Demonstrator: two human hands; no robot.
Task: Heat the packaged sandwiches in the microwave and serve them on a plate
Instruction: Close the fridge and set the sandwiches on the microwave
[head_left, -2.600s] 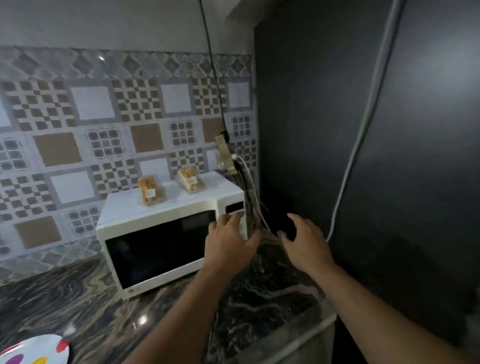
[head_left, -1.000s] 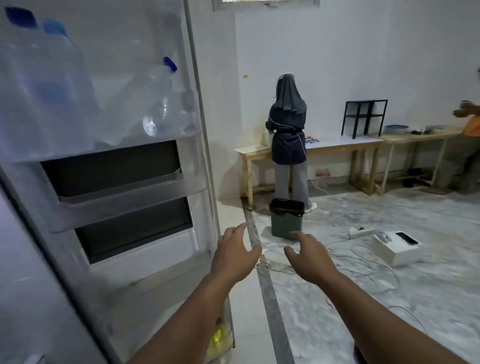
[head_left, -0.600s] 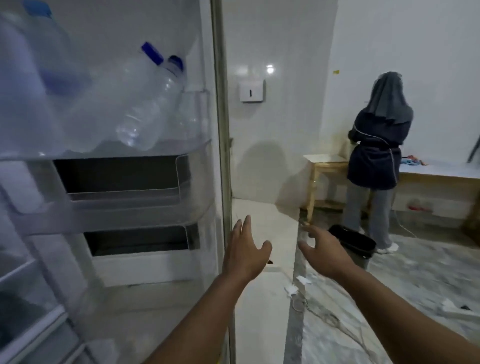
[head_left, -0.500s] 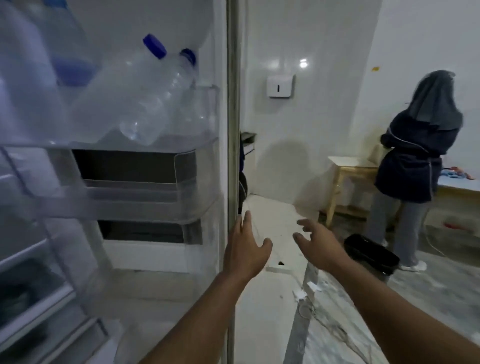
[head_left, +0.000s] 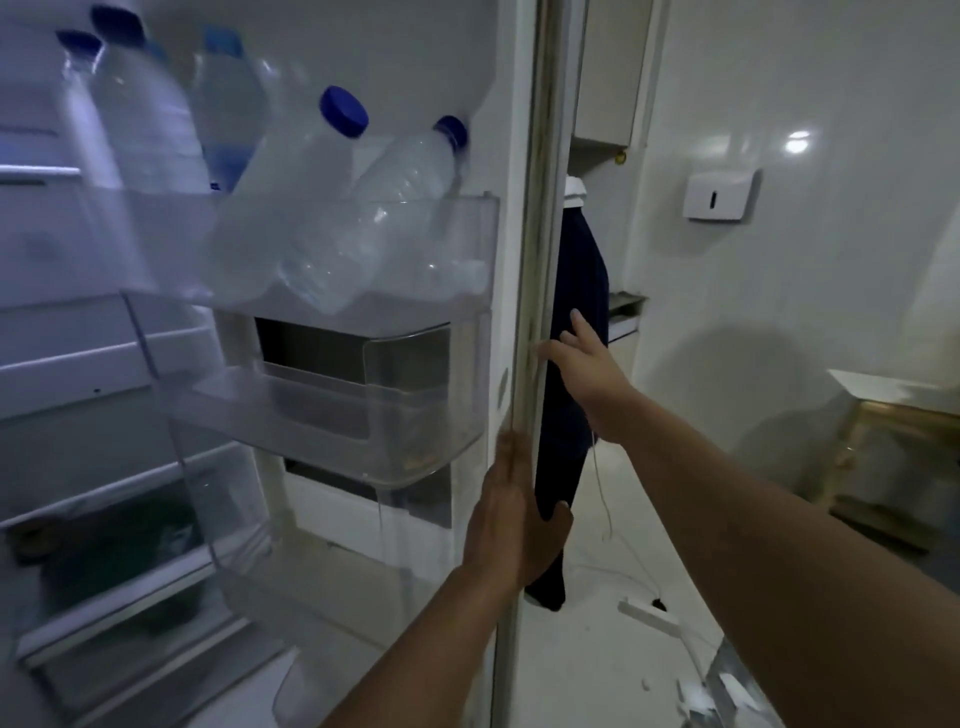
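No sandwiches, microwave or plate are in view. An open white fridge door (head_left: 530, 249) fills the left and middle, seen from its inner side. My left hand (head_left: 514, 519) lies flat against the door's free edge, fingers straight upward and thumb spread to the outer side. My right hand (head_left: 587, 364) reaches higher up, fingers stretched out, with the fingertips at the same edge. Neither hand holds anything.
Several clear water bottles (head_left: 332, 223) with blue caps lean in the top door rack; a clear rack (head_left: 363, 415) sits below. Fridge shelves (head_left: 78, 364) are at left. A dark cloth (head_left: 576, 312) hangs behind the door. A wall dispenser (head_left: 719, 195) and a wooden table (head_left: 893, 431) are at right.
My view turned from the microwave counter to the open fridge door. Both hands moved from mid-air up to the door's edge, and the person at the table left the view.
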